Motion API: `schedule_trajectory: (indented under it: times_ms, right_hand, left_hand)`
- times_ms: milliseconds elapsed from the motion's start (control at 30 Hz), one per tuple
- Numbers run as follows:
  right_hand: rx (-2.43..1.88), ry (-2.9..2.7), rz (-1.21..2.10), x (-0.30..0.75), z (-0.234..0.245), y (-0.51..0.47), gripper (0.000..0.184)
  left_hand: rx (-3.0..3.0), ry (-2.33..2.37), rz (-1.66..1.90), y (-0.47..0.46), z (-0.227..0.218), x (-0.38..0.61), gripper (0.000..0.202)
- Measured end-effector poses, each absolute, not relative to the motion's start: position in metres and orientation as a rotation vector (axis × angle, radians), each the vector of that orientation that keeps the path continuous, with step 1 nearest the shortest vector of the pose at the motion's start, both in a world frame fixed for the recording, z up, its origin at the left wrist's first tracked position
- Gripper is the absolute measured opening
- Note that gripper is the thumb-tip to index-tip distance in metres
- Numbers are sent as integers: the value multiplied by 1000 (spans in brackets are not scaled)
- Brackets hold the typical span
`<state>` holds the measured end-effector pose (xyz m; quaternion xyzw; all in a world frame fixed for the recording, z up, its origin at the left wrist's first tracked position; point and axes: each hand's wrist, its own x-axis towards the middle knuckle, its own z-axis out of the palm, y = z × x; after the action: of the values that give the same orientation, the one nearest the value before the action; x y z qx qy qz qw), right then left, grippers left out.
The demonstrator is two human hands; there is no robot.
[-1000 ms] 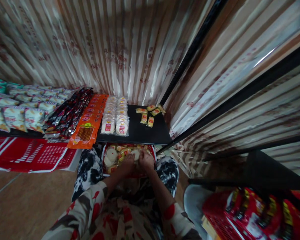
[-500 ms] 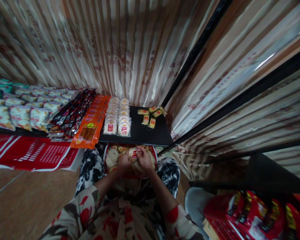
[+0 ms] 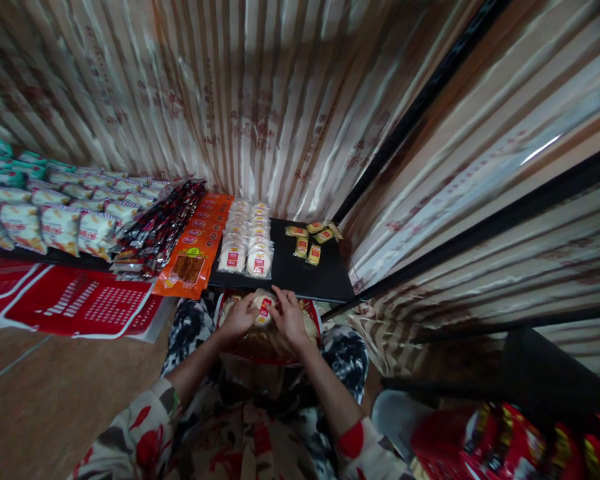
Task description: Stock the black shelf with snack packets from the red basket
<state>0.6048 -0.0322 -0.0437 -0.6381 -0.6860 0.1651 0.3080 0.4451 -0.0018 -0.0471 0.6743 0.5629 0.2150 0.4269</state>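
A clear-wrapped packet of round white rice crackers (image 3: 263,311) with a red label is between my two hands, above a red box (image 3: 316,312) in my lap. My left hand (image 3: 239,316) grips its left side with closed fingers. On the other side, the bent fingers of my right hand (image 3: 289,319) press against its edge. More wrapped crackers lie in the box, partly hidden by my hands. Just beyond the box, two rows of similar cracker packets (image 3: 245,247) stand on a black shelf (image 3: 285,283).
Several small yellow-wrapped snacks (image 3: 308,245) lie at the shelf's right end. Orange snack packs (image 3: 190,257), dark sachets (image 3: 160,230) and white snack bags (image 3: 60,227) line its left. A black post (image 3: 405,127) rises at right. Red packages (image 3: 510,440) sit at lower right.
The cracker packet has come up toward the shelf's edge, with its label more plainly visible. My hands have shifted with it, and the view has moved slightly left.
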Motion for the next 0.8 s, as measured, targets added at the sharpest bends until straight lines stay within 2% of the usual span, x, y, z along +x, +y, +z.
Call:
schedule_trajectory:
  times_ms: [167, 367, 433, 600, 800]
  right_hand:
    - [-1521, -2240, 312, 591, -18, -30, 62]
    - [-1388, -2342, 557, 580, -12, -22, 65]
    - [-1419, -2270, 639, 580, -15, -20, 60]
    - [-1547, -1841, 804, 576, -27, -18, 34]
    - [-1505, -1250, 1111, 561, -41, -7, 30]
  left_hand:
    - [2030, 1248, 308, 10, -27, 426, 38]
    - [2114, 1147, 294, 22, -11, 407, 35]
    - [2011, 1119, 357, 26, -6, 399, 35]
    - [1587, 993, 550, 34, -9, 382, 37]
    - [1432, 1012, 752, 39, -29, 386, 52]
